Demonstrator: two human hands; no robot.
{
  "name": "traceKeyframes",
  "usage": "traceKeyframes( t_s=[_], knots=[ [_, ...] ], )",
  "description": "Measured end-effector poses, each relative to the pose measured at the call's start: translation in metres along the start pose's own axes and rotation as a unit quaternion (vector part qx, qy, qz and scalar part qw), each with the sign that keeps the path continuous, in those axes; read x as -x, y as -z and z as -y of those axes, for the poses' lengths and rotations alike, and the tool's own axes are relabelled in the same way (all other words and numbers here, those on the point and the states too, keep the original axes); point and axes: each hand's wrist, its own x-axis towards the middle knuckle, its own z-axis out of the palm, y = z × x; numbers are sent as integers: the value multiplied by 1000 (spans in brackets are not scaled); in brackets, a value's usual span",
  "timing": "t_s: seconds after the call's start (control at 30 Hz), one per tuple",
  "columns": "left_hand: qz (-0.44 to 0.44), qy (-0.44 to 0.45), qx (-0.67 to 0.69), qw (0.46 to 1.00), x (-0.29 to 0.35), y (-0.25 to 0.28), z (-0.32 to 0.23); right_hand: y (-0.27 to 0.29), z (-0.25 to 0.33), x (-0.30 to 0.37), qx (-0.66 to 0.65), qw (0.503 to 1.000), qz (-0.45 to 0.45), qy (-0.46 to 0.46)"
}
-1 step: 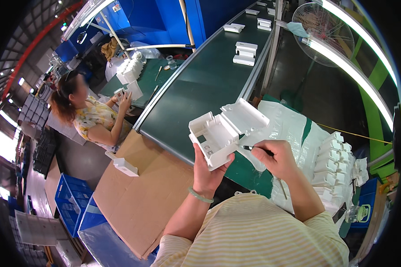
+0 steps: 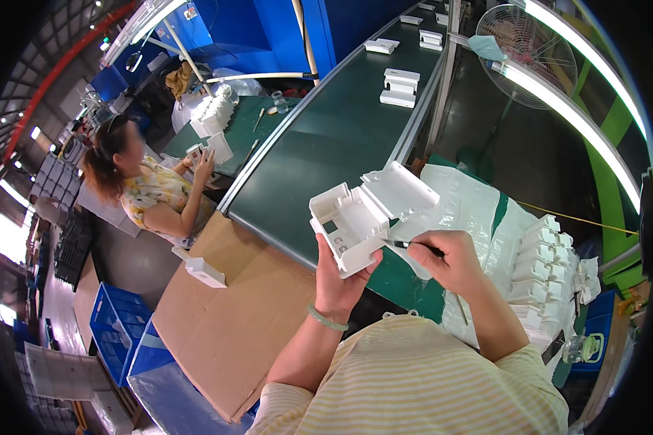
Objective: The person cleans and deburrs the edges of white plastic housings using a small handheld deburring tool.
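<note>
Just right of the frame's centre, I see both bare hands at work on an open white box [image 2: 345,235].

From my end, the left hand [image 2: 338,286] cradles the box from below, thumb pressed to its left wall and fingertips curled round its near right side; its lid [image 2: 406,192] stands open toward the upper right. The right hand [image 2: 453,261] pinches a slim dark-handled tool [image 2: 403,244] between thumb and curled fingers, the tip at the box's right corner; whether it touches, I cannot tell. Behind the box, a green conveyor belt [image 2: 305,174] runs to the upper right, bearing white parts [image 2: 399,96]. Stacked white pieces [image 2: 537,275] fill the right of the frame; a co-worker [image 2: 159,196] sits at the left.
</note>
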Motion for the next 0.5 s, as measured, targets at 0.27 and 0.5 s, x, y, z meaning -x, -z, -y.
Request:
traceKeyframes(
  t_s=[0.27, 0.5],
  knots=[
    [23, 41, 21, 999, -9, 6, 0, -10, 11, -5, 97, 993, 17, 65],
    [-55, -79, -64, 993, -7, 2, 1, -18, 15, -13, 127, 989, 27, 70]
  ],
)
